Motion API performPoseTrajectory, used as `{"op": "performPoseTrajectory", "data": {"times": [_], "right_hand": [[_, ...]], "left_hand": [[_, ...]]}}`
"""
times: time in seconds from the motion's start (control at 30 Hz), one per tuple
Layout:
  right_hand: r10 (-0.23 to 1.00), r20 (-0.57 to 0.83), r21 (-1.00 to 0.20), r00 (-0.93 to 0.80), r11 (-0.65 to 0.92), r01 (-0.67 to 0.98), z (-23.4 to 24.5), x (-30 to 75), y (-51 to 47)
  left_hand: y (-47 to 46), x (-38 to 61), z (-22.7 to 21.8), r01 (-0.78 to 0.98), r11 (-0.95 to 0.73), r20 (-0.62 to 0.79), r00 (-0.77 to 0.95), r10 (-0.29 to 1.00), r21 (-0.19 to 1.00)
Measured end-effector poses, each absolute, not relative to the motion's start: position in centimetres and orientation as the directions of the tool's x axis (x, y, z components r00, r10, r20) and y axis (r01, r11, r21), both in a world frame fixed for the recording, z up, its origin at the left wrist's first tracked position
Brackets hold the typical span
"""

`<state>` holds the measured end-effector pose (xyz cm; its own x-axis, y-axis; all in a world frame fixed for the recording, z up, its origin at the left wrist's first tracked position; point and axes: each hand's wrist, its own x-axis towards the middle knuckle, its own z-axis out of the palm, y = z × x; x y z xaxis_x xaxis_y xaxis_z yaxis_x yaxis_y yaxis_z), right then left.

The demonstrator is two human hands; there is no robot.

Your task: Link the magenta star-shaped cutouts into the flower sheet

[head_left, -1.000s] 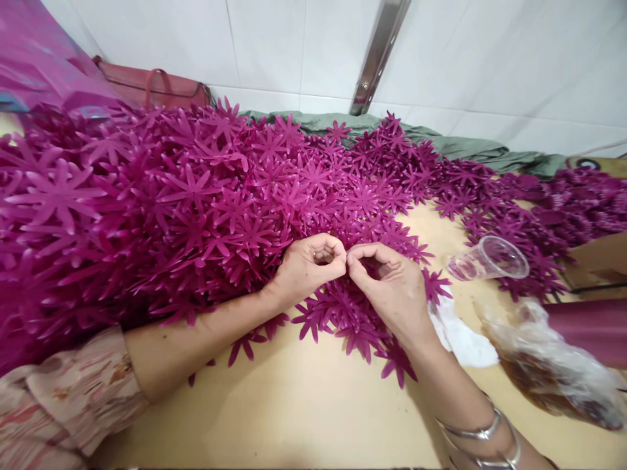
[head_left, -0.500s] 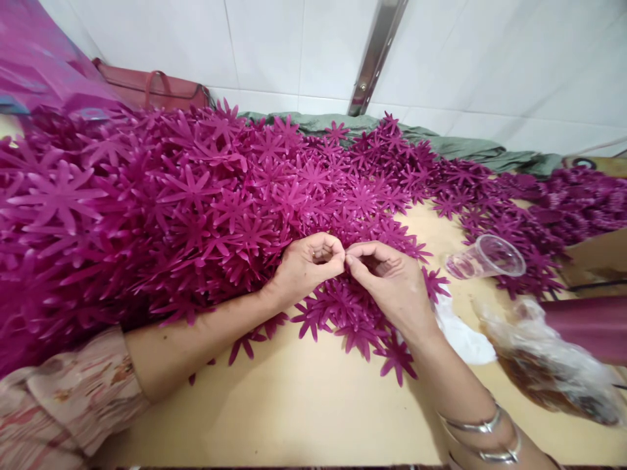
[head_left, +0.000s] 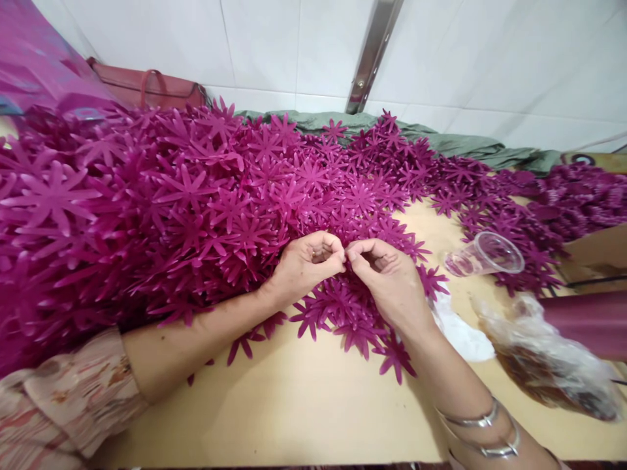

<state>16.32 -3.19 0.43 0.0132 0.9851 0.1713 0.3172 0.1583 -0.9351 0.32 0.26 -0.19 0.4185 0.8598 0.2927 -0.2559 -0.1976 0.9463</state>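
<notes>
A big heap of magenta star-shaped plastic flower pieces (head_left: 186, 196) covers the left and back of the tan table (head_left: 304, 418). My left hand (head_left: 306, 264) and my right hand (head_left: 389, 281) meet fingertip to fingertip above a small bunch of the same flower pieces (head_left: 343, 313) at the heap's near edge. Both hands are curled with thumb and fingers pinched together. Whatever they pinch is too small and hidden to name. Silver bangles (head_left: 482, 434) ring my right wrist.
A clear plastic cup (head_left: 482, 256) lies on its side to the right. Near it are a white crumpled sheet (head_left: 460, 333) and a clear plastic bag with brown contents (head_left: 548, 362). A red handbag (head_left: 147, 88) and green cloth (head_left: 441, 140) lie against the white tiled wall.
Both hands stay pinched together in nearly the same spot; they have shifted only slightly up and left in the view.
</notes>
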Motion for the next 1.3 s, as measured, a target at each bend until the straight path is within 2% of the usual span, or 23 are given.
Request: {"op": "performPoseTrajectory", "data": {"times": [0.1,0.23,0.3,0.4,0.57,0.8,1.07,1.3], "right_hand": [[0.964,0.266,-0.912,0.015,0.246,0.328,0.9,16.5,-3.2],[0.908,0.413,-0.782,-0.066,0.39,0.487,1.3,17.1,-3.4],[0.912,0.397,-0.758,-0.101,0.387,0.525,1.2,17.3,-3.4],[0.937,0.344,-0.781,-0.058,0.32,0.536,1.0,17.2,-3.6],[0.93,0.364,-0.766,-0.045,0.327,0.553,1.2,16.9,-3.7],[0.968,0.241,-0.847,-0.068,0.244,0.471,1.2,17.1,-3.7],[0.987,0.154,-0.946,0.035,0.137,0.292,-0.1,17.3,-3.2],[0.977,0.186,-0.936,0.105,0.143,0.323,0.1,17.2,-3.3]], "left_hand": [[0.2,0.3,0.2,-0.307,-0.174,0.294,0.408,0.864,0.936],[0.1,0.2,0.6,-0.309,-0.158,0.282,0.413,0.866,0.938],[0.0,0.2,0.6,-0.294,-0.176,0.29,0.409,0.866,0.939],[0.0,0.2,0.6,-0.295,-0.193,0.305,0.406,0.861,0.936],[0.1,0.2,0.6,-0.298,-0.176,0.293,0.412,0.863,0.938],[0.1,0.2,0.5,-0.272,-0.231,0.327,0.394,0.859,0.934],[0.0,0.4,0.6,-0.26,-0.222,0.303,0.337,0.891,0.94],[0.1,0.6,0.0,-0.309,-0.212,0.315,0.338,0.887,0.927]]}}
